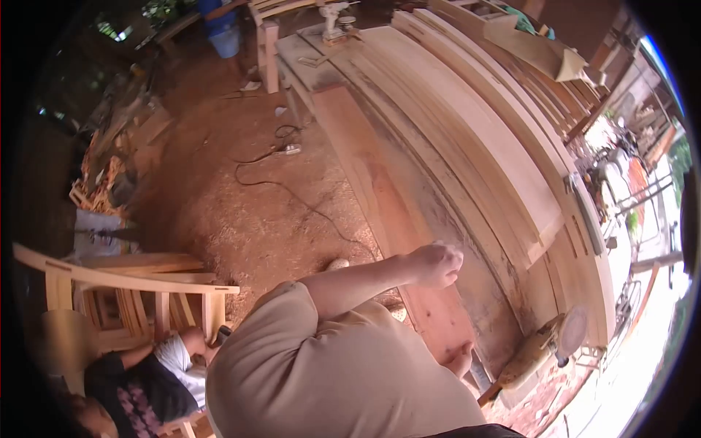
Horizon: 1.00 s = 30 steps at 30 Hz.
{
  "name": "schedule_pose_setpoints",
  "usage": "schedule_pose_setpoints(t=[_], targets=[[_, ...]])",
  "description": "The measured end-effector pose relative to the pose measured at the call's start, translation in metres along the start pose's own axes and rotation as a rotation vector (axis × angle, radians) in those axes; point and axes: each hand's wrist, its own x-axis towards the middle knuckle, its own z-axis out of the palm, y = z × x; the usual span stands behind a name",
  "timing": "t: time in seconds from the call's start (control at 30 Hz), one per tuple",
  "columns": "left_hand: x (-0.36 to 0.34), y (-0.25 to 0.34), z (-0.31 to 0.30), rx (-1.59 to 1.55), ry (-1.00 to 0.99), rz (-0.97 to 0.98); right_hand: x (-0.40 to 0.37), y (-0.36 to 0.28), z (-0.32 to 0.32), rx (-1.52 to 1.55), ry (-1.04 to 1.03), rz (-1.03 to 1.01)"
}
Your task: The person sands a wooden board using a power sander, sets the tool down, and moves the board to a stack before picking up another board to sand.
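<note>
A long reddish wooden plank [394, 190] lies along the near edge of the workbench, close to my body. Over it, my left hand [438, 264] is closed in a fist; whatever may be inside the fingers is hidden. My right hand [460, 359] is at the near end of the plank, partly covered by my beige shirt, so its grip does not show. Beside that end lies a power tool with a round disc [573, 330], just beyond my right hand.
Long pale boards [467, 109] are stacked across the bench. Another power tool [334, 20] stands at its far end. A black cable [292, 191] runs over the dirt floor from a white socket [292, 150]. A person [146, 379] sits at the lower left beside a wooden frame [131, 279].
</note>
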Motion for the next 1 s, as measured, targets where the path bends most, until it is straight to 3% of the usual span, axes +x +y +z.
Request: schedule_pose_setpoints(t=[0.07,0.13,0.2,0.23,0.27,0.33,0.37,0.4,0.43,0.47,0.53,0.57,0.63,0.7,0.73,0.77,0.8,0.83,0.87,0.9,0.93,0.97,1.0], targets=[[-0.041,-0.012,-0.006,-0.027,-0.012,-0.184,0.023,-0.001,-0.005,0.108,0.047,0.13],[-0.085,-0.055,0.009,0.412,0.275,-0.373,0.039,-0.008,0.006,0.102,-0.021,0.149],[-0.099,-0.069,0.005,0.37,0.293,-0.898,0.052,-0.024,-0.003,0.136,-0.039,0.118],[-0.102,-0.087,0.007,0.232,0.345,-0.963,0.084,-0.023,-0.017,0.002,0.053,0.107],[-0.097,-0.083,-0.013,-0.016,0.312,-0.869,0.097,-0.028,-0.021,-0.012,0.058,0.093],[-0.079,-0.07,-0.026,-0.376,0.425,-0.596,0.111,-0.041,-0.011,0.054,-0.01,0.056],[-0.068,-0.065,-0.035,-0.386,0.424,-0.573,0.101,-0.056,0.004,0.068,-0.005,0.073],[-0.058,-0.061,-0.047,-0.336,0.339,-0.683,0.115,-0.059,0.0,0.077,0.0,0.052],[-0.051,-0.061,-0.057,-0.284,0.254,-0.795,0.137,-0.064,-0.004,0.08,-0.166,0.003],[-0.051,-0.07,-0.061,-0.295,0.25,-0.783,0.146,-0.067,-0.01,0.074,-0.327,-0.042],[-0.055,-0.101,-0.054,-0.325,0.453,-0.55,0.097,-0.116,0.028,0.202,-0.447,0.054],[-0.059,-0.116,-0.055,-0.328,0.416,-0.544,0.085,-0.121,0.035,0.19,-0.412,0.037],[-0.079,-0.144,-0.054,-0.281,0.382,-0.61,0.073,-0.133,0.053,-0.588,0.129,-0.589],[-0.11,-0.189,-0.035,-0.149,0.285,-0.723,0.077,-0.138,0.063,-0.65,0.067,-0.663],[-0.134,-0.214,-0.024,-0.06,0.186,-0.755,0.081,-0.132,0.069,-0.698,-0.003,-0.712],[-0.169,-0.213,-0.011,-0.129,0.295,-0.746,0.094,-0.125,0.074,-0.567,-0.091,-0.631],[-0.214,-0.274,0.049,-0.178,0.43,-0.69,0.091,-0.119,0.087,-0.691,-0.083,-0.668],[-0.252,-0.243,0.037,-0.212,0.199,-1.037,0.086,-0.113,0.104,-0.815,-0.071,-0.699],[-0.319,-0.297,0.103,-0.203,0.31,-1.167,0.095,-0.107,0.114,-0.92,-0.08,-0.749],[-0.364,-0.269,0.106,-0.347,0.3,-1.362,0.108,-0.101,0.124,-1.024,-0.091,-0.798],[-0.41,-0.261,0.124,-0.17,0.13,-1.616,0.111,-0.103,0.139,-1.103,-0.104,-0.777],[-0.486,-0.298,0.177,-0.024,-0.13,-1.471,0.114,-0.106,0.155,-1.183,-0.122,-0.756],[-0.544,-0.303,0.189,-0.13,-0.296,-1.622,0.119,-0.109,0.169,-1.188,-0.107,-0.76]])
